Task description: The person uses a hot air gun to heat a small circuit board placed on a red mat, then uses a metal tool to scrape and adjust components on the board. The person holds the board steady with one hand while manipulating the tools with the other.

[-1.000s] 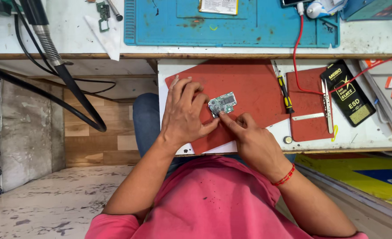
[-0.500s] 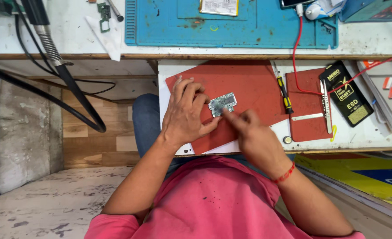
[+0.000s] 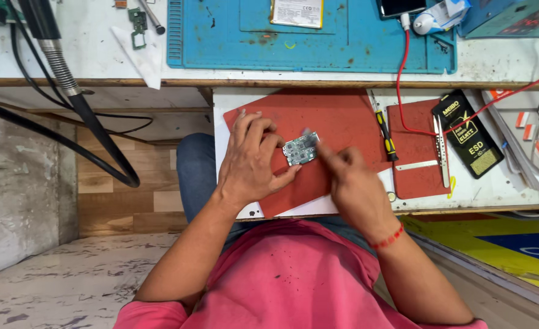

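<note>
A small grey-green circuit board [image 3: 300, 149] lies on a red mat [image 3: 336, 119] on a white pull-out shelf. My left hand [image 3: 251, 161] rests on the mat beside the board, its fingertips and thumb touching the board's left edge. My right hand [image 3: 352, 183] is to the right of the board, blurred from motion, with a fingertip or small tool tip at the board's top right corner. What it pinches is too blurred to tell.
A yellow-handled screwdriver [image 3: 384, 128], metal tweezers [image 3: 440, 152] and a black packet [image 3: 470, 134] lie right of the board on a second red mat [image 3: 415, 170]. A red wire [image 3: 403, 79] runs up to the blue work mat [image 3: 306, 42]. Black hoses [image 3: 74, 103] hang at left.
My right hand has lifted from the board's lower right edge and moved up to its top right corner. My left hand has kept hold of the board's left side.
</note>
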